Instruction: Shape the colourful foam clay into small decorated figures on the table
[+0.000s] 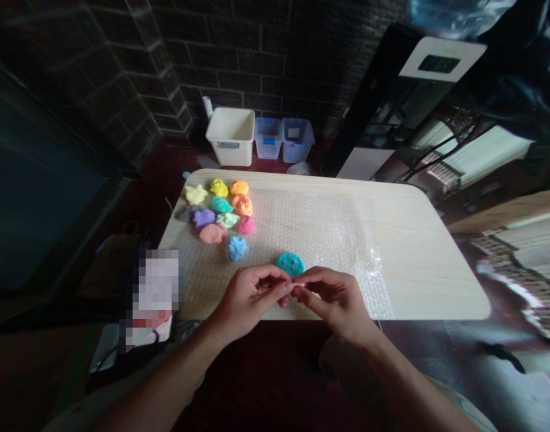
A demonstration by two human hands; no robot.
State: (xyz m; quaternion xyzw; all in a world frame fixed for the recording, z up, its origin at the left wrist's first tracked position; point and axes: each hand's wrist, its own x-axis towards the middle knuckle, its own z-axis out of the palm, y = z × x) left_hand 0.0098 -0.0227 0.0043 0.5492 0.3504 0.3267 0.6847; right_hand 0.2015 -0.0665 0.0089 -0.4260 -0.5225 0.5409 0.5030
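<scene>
My left hand (255,295) and my right hand (335,299) meet at the fingertips over the table's near edge. Both pinch a small pinkish piece of clay (298,284), mostly hidden by the fingers. Just beyond them a flat, round teal clay piece (290,263) with small dark spots lies on bubble wrap (319,219). To the left sit several lumps of soft clay, among them a blue lump (236,248), a salmon lump (212,233), a purple lump (204,218), a pink lump (246,225) and a yellow lump (219,187).
The pale wooden table (418,252) has rounded corners. Behind it on the floor stand a white basket (232,153) and two clear bins (297,153) against a dark brick wall. A black and white water dispenser (369,162) rises at the back right.
</scene>
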